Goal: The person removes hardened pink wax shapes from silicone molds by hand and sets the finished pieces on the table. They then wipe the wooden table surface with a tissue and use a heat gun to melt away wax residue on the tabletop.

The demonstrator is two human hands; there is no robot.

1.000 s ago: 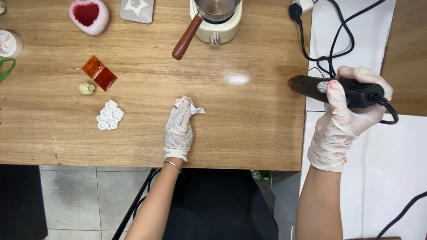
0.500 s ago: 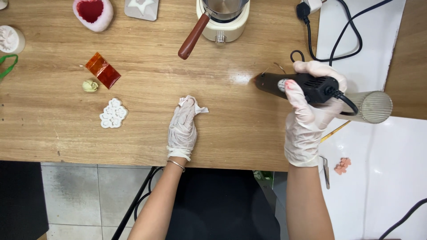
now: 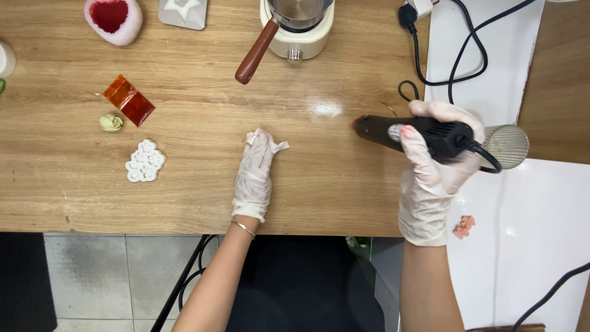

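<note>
Gripping a black corded hand tool (image 3: 424,134) — right hand (image 3: 433,178), gloved, fingers wrapped round its body, nozzle end pointing left and held just above the wooden bench (image 3: 184,80), cord (image 3: 455,55) trailing back over a white mat (image 3: 541,246) to a plug. Left hand (image 3: 255,172), also gloved, lying flat and open on the bench, holding nothing, well apart from the nozzle. Farther left: white flower-shaped mould (image 3: 145,161), small pale green piece (image 3: 110,122), orange wrapped block (image 3: 129,100). At the far edge, a cream melting pot with a brown handle (image 3: 295,27) and a pink heart-shaped mould (image 3: 114,18). Looks like the tool-carrying stage — nozzle brought in, nothing yet under it. Next calls, probably, for steadying the nozzle over a chosen piece while keeping the cord clear of the pot.
</note>
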